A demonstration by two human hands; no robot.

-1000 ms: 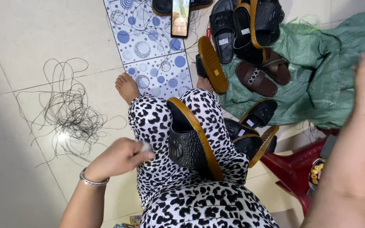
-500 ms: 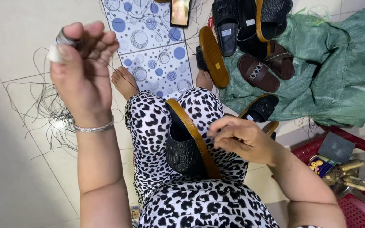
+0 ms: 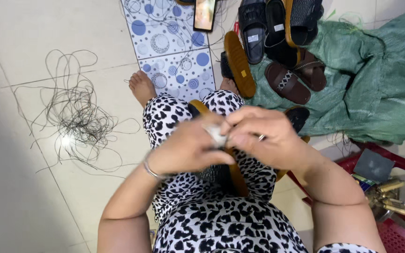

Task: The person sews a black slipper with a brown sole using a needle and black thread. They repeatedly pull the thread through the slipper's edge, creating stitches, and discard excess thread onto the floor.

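Observation:
My left hand and my right hand meet above my lap, fingers pinched together around a small whitish thing; what it is cannot be told. Beneath the hands a black sandal with a tan sole edge rests between my knees on the black-and-white patterned trousers. A thin metal bangle sits on my left wrist. Any thread between the fingers is too fine to see.
A tangle of dark thread lies on the tiled floor at left. Several sandals are piled on a green sack at upper right. A phone lies on the blue-patterned tile. A red basket with tools stands at right.
My left hand, raised high at the left half a second ago, has come down to the lap. Both hands now meet over the sandal.

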